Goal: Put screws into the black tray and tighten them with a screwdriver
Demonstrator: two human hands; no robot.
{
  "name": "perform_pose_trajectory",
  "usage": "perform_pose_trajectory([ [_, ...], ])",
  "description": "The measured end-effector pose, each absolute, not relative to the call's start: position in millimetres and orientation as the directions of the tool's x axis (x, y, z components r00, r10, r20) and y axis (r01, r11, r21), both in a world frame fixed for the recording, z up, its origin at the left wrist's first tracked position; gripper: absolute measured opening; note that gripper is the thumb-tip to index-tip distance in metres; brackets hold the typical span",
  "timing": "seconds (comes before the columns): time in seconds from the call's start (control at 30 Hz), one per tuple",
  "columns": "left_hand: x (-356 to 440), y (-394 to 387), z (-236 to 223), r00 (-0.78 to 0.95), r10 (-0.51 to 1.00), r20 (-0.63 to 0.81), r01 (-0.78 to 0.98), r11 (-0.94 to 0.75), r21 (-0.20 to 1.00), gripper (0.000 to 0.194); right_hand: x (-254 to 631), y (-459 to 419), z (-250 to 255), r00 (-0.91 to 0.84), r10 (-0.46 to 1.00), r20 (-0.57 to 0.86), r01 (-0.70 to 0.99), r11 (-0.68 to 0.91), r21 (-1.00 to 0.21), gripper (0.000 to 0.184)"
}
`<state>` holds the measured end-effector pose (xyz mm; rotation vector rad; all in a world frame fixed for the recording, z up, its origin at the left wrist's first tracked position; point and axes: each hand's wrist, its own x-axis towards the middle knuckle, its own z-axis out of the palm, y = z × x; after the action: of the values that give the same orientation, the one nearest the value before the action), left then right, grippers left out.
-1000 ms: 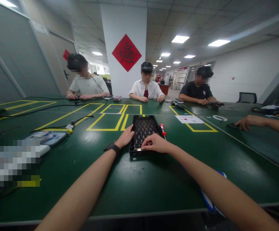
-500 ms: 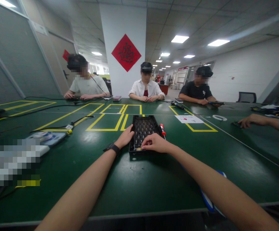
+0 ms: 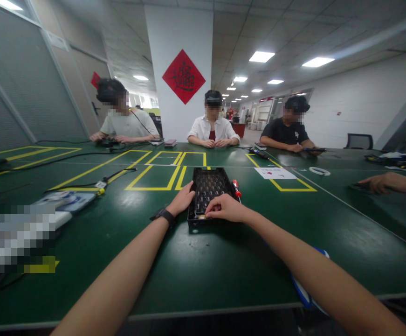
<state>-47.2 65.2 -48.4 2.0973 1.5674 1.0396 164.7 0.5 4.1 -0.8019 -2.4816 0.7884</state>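
Note:
A black open case (image 3: pixel 208 189) lies on the green table in front of me, its inside lined with rows of cells. My left hand (image 3: pixel 182 198), with a dark band at the wrist, grips the case's left wall. Over the near right part of the case, my right hand (image 3: pixel 225 208) has its thumb and fingers pinched on a small yellowish piece (image 3: pixel 202 216) at the near end. My fingers partly cover that piece, so its kind is unclear. A red-handled screwdriver (image 3: pixel 237 188) rests just right of the case.
Yellow tape outlines mark the table (image 3: pixel 126 261). Beyond the case lie a paper sheet (image 3: pixel 276 173) and a white ring (image 3: pixel 319 171). Cables and a blue-white packet (image 3: pixel 66 200) are at left. A co-worker's hand (image 3: pixel 381 183) reaches in from the right; three people sit opposite.
Both my hands and the case stay almost in place. The co-worker's hand at the right edge has shifted right. The person at the far left has moved their hands slightly.

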Motion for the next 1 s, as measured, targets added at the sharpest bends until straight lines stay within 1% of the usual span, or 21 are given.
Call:
perform_pose_trajectory([
  [0.1, -47.4, 65.5, -48.5, 0.133, 0.924, 0.358, 0.690, -0.346, 0.636, 0.059, 164.4, 0.5, 4.2, -0.749, 0.632, 0.197, 0.393, 0.664, -0.636, 0.030],
  [0.33, -46.5, 62.4, -45.3, 0.127, 0.927, 0.353, 0.677, -0.341, 0.652, 0.059, 165.1, -0.6, 6.5, -0.756, 0.620, 0.210, 0.401, 0.692, -0.600, 0.027],
  [0.63, -46.0, 64.6, -47.8, 0.128, 0.931, 0.341, 0.681, -0.333, 0.653, 0.062, 164.1, -0.7, 5.2, -0.745, 0.630, 0.218, 0.398, 0.683, -0.613, 0.030],
  [0.9, -47.1, 64.9, -48.8, 0.133, 0.930, 0.343, 0.676, -0.338, 0.655, 0.061, 164.2, -0.8, 5.0, -0.752, 0.629, 0.198, 0.392, 0.668, -0.633, 0.029],
  [1.0, -47.5, 64.9, -48.8, 0.135, 0.930, 0.342, 0.673, -0.340, 0.657, 0.061, 164.5, -0.6, 5.5, -0.752, 0.625, 0.207, 0.392, 0.677, -0.623, 0.028],
])
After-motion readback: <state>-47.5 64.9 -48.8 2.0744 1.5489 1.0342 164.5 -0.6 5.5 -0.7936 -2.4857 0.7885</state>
